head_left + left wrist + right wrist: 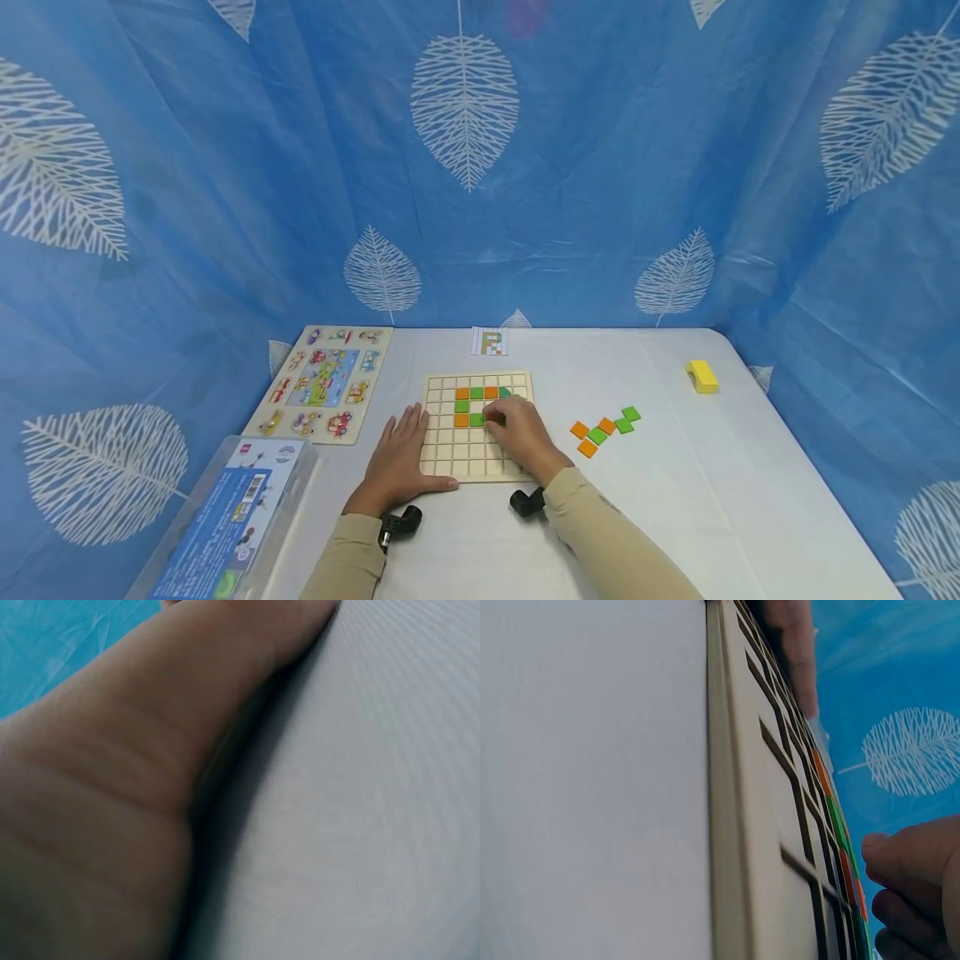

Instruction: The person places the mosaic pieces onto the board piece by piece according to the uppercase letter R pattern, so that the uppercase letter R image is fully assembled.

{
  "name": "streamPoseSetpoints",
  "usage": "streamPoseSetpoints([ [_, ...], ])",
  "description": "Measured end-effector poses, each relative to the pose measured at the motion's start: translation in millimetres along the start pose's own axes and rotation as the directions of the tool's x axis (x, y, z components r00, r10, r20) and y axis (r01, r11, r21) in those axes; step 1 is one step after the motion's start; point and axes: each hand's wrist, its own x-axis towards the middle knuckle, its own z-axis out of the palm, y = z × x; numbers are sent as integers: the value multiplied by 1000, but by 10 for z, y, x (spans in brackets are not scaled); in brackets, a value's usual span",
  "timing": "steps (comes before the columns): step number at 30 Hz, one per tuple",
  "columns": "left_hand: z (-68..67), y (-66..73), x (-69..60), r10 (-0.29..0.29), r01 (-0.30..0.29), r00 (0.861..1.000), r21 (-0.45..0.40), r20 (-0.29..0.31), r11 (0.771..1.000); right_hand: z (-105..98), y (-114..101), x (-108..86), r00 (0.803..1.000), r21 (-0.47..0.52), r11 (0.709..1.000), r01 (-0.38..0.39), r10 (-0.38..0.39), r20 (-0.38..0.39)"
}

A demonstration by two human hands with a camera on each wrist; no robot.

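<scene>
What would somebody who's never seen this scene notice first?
Probably the blue curtain with white leaf prints, behind the table. Next, the wooden grid board mid-table, bearing orange and green tiles, with the left hand at its left edge and the right hand over it. A yellow block sits alone at right.

head: high, forward-down | wrists: low, close | head+right share: board (pixel 476 452)

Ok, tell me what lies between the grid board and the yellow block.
Six loose tiles, three orange and three green, then bare table; the head view shows it.
</scene>
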Motion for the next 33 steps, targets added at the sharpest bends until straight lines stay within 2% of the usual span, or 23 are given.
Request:
streamPoseSetpoints([
  [7,2,-5,-4,1,-1,1000,3,-8,1000,-109,104,-16,999,-23,1000,8,-8,-32],
  [13,8,-4,2,-5,5,1000,-3,9,1000,-211,250,-56,996,-29,1000,-8,5,-85],
  [20,2,-3,5,-3,3,1000,1,-2,1000,-359,352,-75,991,-57,993,-101,95,-95],
  [25,-5,9,-6,0,0,1000,-3,-3,1000,-478,411,-106,980,-64,982,-179,172,-102],
  [33,6,2,-11,4,-4,1000,1,-17,1000,-675,659,-179,977,-93,984,-150,133,-166],
])
